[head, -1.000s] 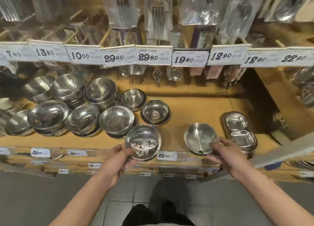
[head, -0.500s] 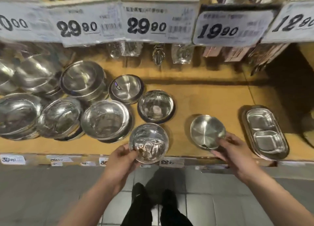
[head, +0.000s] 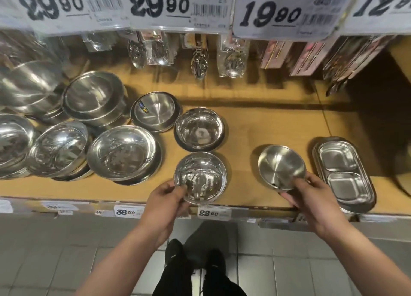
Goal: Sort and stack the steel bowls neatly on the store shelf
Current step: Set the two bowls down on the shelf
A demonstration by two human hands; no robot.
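Left hand (head: 165,203) pinched the near rim of a small round polished-steel bowl (head: 200,177), thumb over the lip and inside, other fingers underneath w/ the bowl sitting at the front edge of the tan wooden shelf (head: 266,126), just above the 22.90 price tag (head: 211,212). Right hand (head: 311,198) pinched the near rim of a shallower brushed-steel dish-bowl (head: 281,166), thumb on top, fingers below; that one was tilted, far side up, so prob. lifted off the shelf, though contact was hard to confirm.

Just beyond the left grip sat a matching polished steel bowl on a dark base (head: 199,129); to the left of that grip, stacks of larger steel bowls (head: 122,153). Right of the right grip, a stack of oval two-compartment steel trays (head: 343,173).

Handling, as judged: both bowls look light, rigid, thin-walled, not fragile but noisy and easy to scuff. Mirror finish = slippery, so rim pinch w/ thumb inside is the sensible hold; flat walls give little purchase. Nesting should go easy if sizes match, approx. straight down.
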